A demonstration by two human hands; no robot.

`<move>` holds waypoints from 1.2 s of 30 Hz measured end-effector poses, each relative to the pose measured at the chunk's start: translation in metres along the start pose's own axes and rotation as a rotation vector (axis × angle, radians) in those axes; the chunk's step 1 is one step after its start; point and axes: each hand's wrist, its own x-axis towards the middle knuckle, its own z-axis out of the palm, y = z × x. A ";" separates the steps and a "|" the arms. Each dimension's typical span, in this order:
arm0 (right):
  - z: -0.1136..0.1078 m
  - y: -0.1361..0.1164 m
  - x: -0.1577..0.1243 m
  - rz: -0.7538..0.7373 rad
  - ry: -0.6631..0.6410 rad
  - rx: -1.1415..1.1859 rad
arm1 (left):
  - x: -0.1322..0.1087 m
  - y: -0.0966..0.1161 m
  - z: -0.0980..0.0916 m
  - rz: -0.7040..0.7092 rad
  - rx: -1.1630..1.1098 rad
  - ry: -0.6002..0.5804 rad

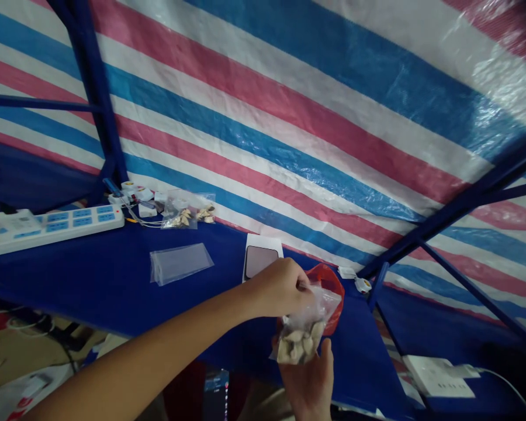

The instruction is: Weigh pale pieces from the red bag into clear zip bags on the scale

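My left hand (289,289) reaches in from the lower left, its fingers closed on the upper part of a clear plastic bag (302,333). Pale beige, irregular pieces fill the bag's lower part; I cannot tell their kind. Beneath it, my right hand (309,380) is palm up with the thumb out at the right side, holding the bag from below. Directly behind the bag is a red plastic bag (333,310), its mouth partly open and its contents hidden. A white box with a phone-like picture (263,260) lies just beyond my left wrist.
On the blue table (114,280) lie flat clear bags (182,263). Behind them are small bags of beige pieces (188,216). A white power strip (56,225) is at the left, white adapters (355,279) at the right. Blue metal poles (99,88) and striped sheeting (267,117) rise behind.
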 end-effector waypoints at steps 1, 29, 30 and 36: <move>-0.004 0.000 0.000 -0.033 0.001 -0.024 | 0.002 -0.003 -0.001 -0.006 0.003 0.019; -0.006 -0.147 0.034 -0.730 0.223 -1.085 | 0.003 -0.079 0.071 -0.339 0.293 0.182; -0.009 -0.148 0.036 -0.708 0.169 -1.159 | 0.003 -0.084 0.075 -0.349 0.289 0.170; -0.015 -0.157 0.032 -0.553 -0.040 -1.437 | 0.012 -0.103 0.071 -0.281 -0.039 0.306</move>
